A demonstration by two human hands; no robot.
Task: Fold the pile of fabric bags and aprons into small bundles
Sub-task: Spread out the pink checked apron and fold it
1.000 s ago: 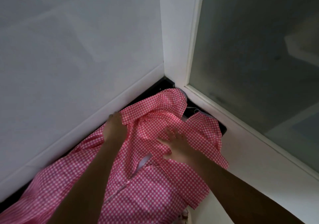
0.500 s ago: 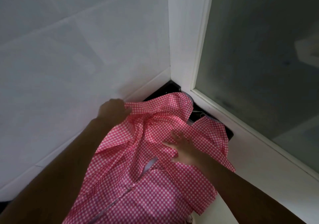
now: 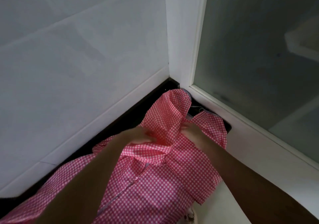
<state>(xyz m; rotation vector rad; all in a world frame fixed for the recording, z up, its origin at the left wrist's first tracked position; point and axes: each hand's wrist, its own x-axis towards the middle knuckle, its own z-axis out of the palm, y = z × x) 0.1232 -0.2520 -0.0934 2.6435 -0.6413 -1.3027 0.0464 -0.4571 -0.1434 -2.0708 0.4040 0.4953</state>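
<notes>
A pink gingham fabric piece lies spread on a dark surface in the corner between a white wall at 10 o'clock and a frosted glass pane at 3 o'clock. It runs from centre frame down to 7 o'clock, one loop standing open at centre. The left hand grips a raised fold. The right hand, at 5 o'clock, rests on the cloth, its fingertips tucked beneath a band; whether it grips cannot be told.
</notes>
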